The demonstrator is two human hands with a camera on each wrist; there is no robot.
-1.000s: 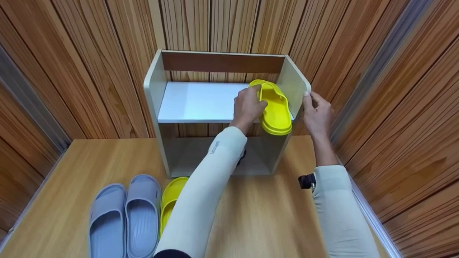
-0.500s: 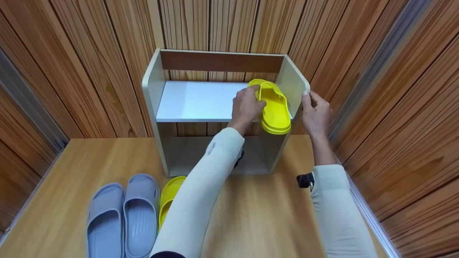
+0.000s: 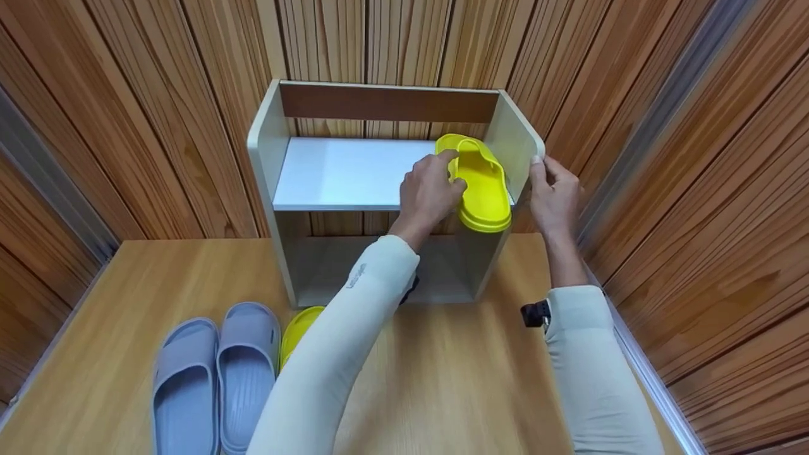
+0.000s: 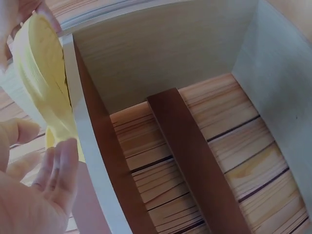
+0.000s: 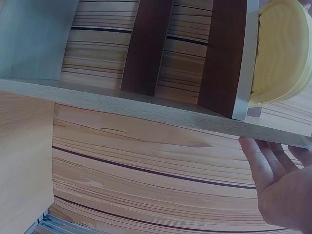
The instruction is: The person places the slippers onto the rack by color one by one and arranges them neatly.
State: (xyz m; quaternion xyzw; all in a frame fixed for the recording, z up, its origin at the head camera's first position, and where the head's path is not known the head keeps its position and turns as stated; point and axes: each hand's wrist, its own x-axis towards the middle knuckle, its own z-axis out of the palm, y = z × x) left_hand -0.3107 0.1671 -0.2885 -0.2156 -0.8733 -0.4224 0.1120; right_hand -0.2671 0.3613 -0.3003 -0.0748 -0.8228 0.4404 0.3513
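The left hand (image 3: pixel 428 191), thumb and fingers apart, is at the left edge of the yellow slipper (image 3: pixel 485 189), lengthwise near to far; the right hand (image 3: pixel 556 199) pinches the rack (image 3: pixel 354 174).

Slipper (image 3: pixel 484 201) on shelf (image 3: pixel 347 174); apparently mate (image 3: pixel 296 330) right of slides (image 3: pixel 240 341).

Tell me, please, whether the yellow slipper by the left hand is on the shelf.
On: the yellow slipper sits on the white shelf, heel overhanging its front edge.
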